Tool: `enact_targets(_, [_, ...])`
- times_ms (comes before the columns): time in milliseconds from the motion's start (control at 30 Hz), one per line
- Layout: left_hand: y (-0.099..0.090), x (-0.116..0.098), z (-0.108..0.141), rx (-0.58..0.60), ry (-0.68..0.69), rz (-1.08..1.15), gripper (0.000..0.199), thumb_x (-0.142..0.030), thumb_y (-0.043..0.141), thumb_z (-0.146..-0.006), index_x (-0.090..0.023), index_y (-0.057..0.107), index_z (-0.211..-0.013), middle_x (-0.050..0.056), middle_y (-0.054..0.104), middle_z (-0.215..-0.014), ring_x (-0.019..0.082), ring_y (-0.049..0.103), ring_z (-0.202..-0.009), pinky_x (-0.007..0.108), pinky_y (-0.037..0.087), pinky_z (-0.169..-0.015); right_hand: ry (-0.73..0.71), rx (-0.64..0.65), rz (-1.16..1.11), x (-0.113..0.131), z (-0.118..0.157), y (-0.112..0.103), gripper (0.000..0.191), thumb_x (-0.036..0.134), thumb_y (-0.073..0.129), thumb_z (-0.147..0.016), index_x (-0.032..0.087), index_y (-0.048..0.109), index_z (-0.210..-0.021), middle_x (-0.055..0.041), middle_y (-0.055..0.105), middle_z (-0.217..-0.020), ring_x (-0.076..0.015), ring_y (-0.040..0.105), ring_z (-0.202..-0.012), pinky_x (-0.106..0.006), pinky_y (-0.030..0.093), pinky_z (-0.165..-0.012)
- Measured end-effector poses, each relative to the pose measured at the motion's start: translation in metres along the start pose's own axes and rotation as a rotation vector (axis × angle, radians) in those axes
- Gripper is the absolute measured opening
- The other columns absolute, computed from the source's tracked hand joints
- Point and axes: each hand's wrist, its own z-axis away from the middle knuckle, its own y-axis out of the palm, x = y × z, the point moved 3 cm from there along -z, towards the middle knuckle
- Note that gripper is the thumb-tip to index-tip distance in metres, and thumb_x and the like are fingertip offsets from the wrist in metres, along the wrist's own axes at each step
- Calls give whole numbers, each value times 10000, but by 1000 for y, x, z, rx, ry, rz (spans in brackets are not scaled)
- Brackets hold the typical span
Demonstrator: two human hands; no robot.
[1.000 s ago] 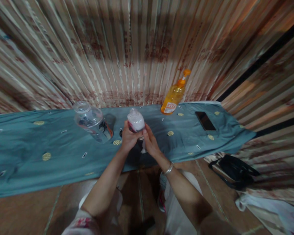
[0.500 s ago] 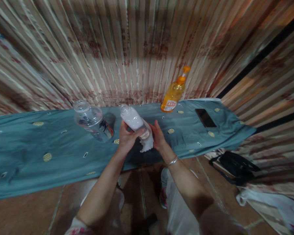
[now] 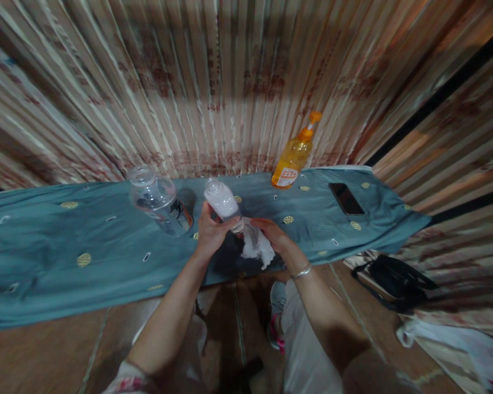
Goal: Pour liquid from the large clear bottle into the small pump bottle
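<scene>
My left hand (image 3: 212,231) is wrapped round a small clear bottle (image 3: 222,200) with whitish contents or lining, tilted with its neck away from me. A crumpled white tissue (image 3: 256,244) hangs from my right hand (image 3: 272,232), whose fingers pinch it close to the bottle's base. Both hands are above the table. Left of them stands a large clear plastic bottle (image 3: 161,200) without a cap, with dark print low on its side.
A teal patterned cloth (image 3: 119,273) covers the table. An orange pump bottle (image 3: 291,161) stands at the back, with a phone (image 3: 346,198) lying to its right. A black bag (image 3: 394,279) is at the lower right. Corrugated sheeting (image 3: 238,82) rises behind.
My right hand has drawn the tissue away from the bottle's side, down and to the right, so it hangs loose. My left hand keeps hold of the bottle.
</scene>
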Motion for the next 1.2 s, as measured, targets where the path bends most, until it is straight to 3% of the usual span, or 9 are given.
enact_targets(133, [0, 8, 4, 24, -13, -64, 783, -379, 1019, -460, -238, 624, -1121, 42, 761, -1094, 294, 746, -1085, 431, 616, -956, -141, -163, 93, 4, -10, -23, 383, 498, 797, -928, 216, 799, -1188, -65, 868, -961, -267, 831, -908, -361, 676, -806])
enact_targets(300, [3, 18, 11, 79, -20, -108, 786, -310, 1019, -494, -247, 638, -1178, 53, 775, -1191, 308, 753, -1158, 468, 602, -1055, -415, -318, 493, 9, -23, -21, 418, 331, 693, -963, 211, 752, -1359, -156, 776, -1457, -342, 672, -1460, -492, 536, -1238])
enact_targets(400, [3, 22, 14, 93, -20, -119, 801, -251, 1006, -515, -242, 638, -1226, 67, 776, -1245, 316, 749, -1204, 471, 603, -1076, -532, -256, 813, 5, -23, -12, 406, 304, 619, -991, 194, 750, -1359, -198, 779, -1443, -354, 713, -1413, -547, 534, -1246])
enact_targets(567, [5, 23, 21, 112, -28, -111, 817, -192, 985, -551, -232, 625, -1283, 81, 783, -1253, 312, 760, -1185, 482, 607, -1088, -544, -270, 769, 22, -29, -25, 406, 399, 611, -1011, 206, 760, -1335, -193, 781, -1442, -369, 725, -1385, -573, 545, -1220])
enact_targets(667, [6, 21, 24, 134, -28, -104, 811, -178, 968, -569, -231, 624, -1302, 91, 772, -1312, 309, 750, -1227, 495, 581, -1140, -458, -88, 601, 52, -55, -21, 352, 436, 710, -941, 221, 791, -1208, -144, 835, -1305, -335, 769, -1259, -527, 573, -1167])
enact_targets(833, [6, 17, 27, 163, -31, -93, 801, -150, 951, -559, -217, 644, -1295, 121, 772, -1325, 341, 740, -1256, 523, 562, -1175, -266, 277, 598, 97, -109, 29, 271, 294, 830, -801, 203, 810, -1056, -31, 851, -947, -224, 782, -918, -357, 643, -890])
enact_targets(967, [2, 14, 30, 188, -38, -86, 760, -165, 951, -576, -235, 659, -1275, 133, 783, -1334, 371, 746, -1262, 568, 566, -1176, -149, 545, 677, 97, -125, 75, 330, 113, 896, -661, 178, 821, -976, -1, 847, -911, -200, 760, -882, -281, 616, -825])
enact_targets(1067, [-2, 10, 31, 203, -24, -90, 774, -165, 919, -602, -218, 641, -1322, 145, 764, -1391, 373, 727, -1327, 577, 545, -1217, -125, 705, 699, 88, -121, 97, 414, 58, 911, -657, 158, 823, -1050, 1, 846, -933, -191, 767, -899, -267, 603, -833])
enact_targets(1200, [-3, 7, 32, 236, -1, -106, 766, -192, 900, -638, -231, 637, -1356, 137, 766, -1413, 377, 719, -1353, 586, 544, -1226, -212, 778, 763, 84, -115, 111, 182, 158, 903, -758, 187, 828, -922, 60, 791, -770, -138, 722, -735, -235, 569, -703])
